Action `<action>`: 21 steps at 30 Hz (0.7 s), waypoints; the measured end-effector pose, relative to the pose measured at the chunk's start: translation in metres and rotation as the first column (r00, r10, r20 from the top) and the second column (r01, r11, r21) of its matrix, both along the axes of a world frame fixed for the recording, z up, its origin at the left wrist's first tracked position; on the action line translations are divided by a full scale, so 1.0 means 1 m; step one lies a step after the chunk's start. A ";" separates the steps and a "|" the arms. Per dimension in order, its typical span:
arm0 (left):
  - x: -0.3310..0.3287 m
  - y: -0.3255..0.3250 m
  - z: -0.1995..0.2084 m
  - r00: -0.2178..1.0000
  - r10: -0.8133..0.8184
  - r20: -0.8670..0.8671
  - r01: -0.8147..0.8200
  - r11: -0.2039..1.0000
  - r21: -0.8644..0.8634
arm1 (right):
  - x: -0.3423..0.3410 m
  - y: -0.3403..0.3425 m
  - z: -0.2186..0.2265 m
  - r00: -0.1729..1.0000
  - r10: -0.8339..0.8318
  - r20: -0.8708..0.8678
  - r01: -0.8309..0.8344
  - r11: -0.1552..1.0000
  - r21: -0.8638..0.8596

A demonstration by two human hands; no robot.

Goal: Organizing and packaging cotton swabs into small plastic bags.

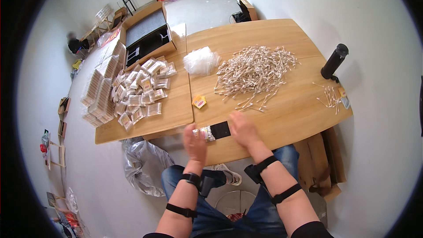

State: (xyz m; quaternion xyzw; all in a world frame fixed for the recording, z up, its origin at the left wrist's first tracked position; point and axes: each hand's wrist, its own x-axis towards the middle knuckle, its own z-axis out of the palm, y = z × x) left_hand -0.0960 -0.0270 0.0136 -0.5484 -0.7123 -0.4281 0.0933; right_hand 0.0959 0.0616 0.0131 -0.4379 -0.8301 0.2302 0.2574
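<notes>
1. Two bare hands of ours, the left hand [195,143] and the right hand [243,130], are at the near edge of the wooden counter [282,125].
2. We see the left hand overlap the left end of a bundle of cotton swabs [205,133]; it is blurred, so we cannot tell whether it grips them.
3. Our right hand is just right of a flat black rectangle [220,129], which lies between the bundle and that hand; its fingers blur, and we cannot tell whether they are spread or curled.
4. Beyond the left hand, we have a small yellow packet [199,102] and, farther off, clear plastic bags [201,61].
5. Beyond the right hand spreads a large pile of loose swabs [255,70]; well to that hand's right stands a black bottle [335,61].
6. Left of and beyond our left hand, filled swab packs [147,83] lie heaped beside neat stacks of packs [103,90].
</notes>
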 end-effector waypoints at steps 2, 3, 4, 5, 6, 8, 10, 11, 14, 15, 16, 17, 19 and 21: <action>0.037 0.009 0.004 0.980 -0.198 -0.018 0.195 0.975 -0.107 | 0.021 0.014 0.006 0.992 -0.117 0.042 0.114 0.991 0.068; 0.054 0.016 0.003 0.956 -0.293 0.011 0.290 0.941 -0.173 | 0.031 0.020 0.008 0.967 -0.238 0.086 0.225 0.965 0.135; 0.072 0.023 0.001 0.944 -0.331 -0.005 0.325 0.931 -0.166 | 0.041 0.026 0.007 0.966 -0.244 0.085 0.231 0.963 0.137; 0.084 0.026 0.001 0.932 -0.361 -0.026 0.353 0.922 -0.161 | 0.047 0.029 0.008 0.956 -0.274 0.104 0.248 0.946 0.210; 0.089 0.030 -0.011 0.931 -0.365 -0.025 0.354 0.916 -0.189 | 0.050 0.033 0.009 0.945 -0.304 0.120 0.261 0.923 0.282; 0.100 0.034 -0.009 0.943 -0.325 -0.069 0.294 0.913 -0.282 | 0.055 0.040 0.000 0.945 -0.282 0.164 0.216 0.917 0.336; 0.100 0.031 -0.011 0.957 -0.258 -0.135 0.193 0.909 -0.371 | 0.051 0.040 -0.005 0.953 -0.233 0.191 0.145 0.911 0.386; 0.096 0.033 -0.017 0.957 -0.268 -0.112 0.209 0.904 -0.372 | 0.049 0.044 -0.008 0.960 -0.214 0.182 0.139 0.925 0.353; 0.103 0.036 -0.025 0.960 -0.270 -0.075 0.215 0.882 -0.420 | 0.056 0.044 -0.006 0.975 -0.133 0.177 0.072 0.947 0.313; 0.104 0.034 -0.023 0.961 -0.267 -0.075 0.214 0.886 -0.410 | 0.057 0.040 -0.003 0.980 -0.108 0.166 0.056 0.955 0.292; 0.105 0.032 -0.023 0.962 -0.264 -0.065 0.215 0.884 -0.415 | 0.055 0.035 0.000 0.984 -0.082 0.160 0.037 0.963 0.266; 0.102 0.033 -0.026 0.964 -0.260 -0.059 0.216 0.891 -0.399 | 0.052 0.032 0.004 0.988 -0.042 0.147 0.005 0.970 0.244; 0.104 0.032 -0.027 0.962 -0.269 -0.039 0.229 0.879 -0.419 | 0.050 0.024 0.008 0.991 0.006 0.131 -0.036 0.974 0.223; 0.104 0.030 -0.028 0.965 -0.255 -0.064 0.203 0.878 -0.434 | 0.045 0.017 0.007 0.991 0.081 0.102 -0.099 0.979 0.180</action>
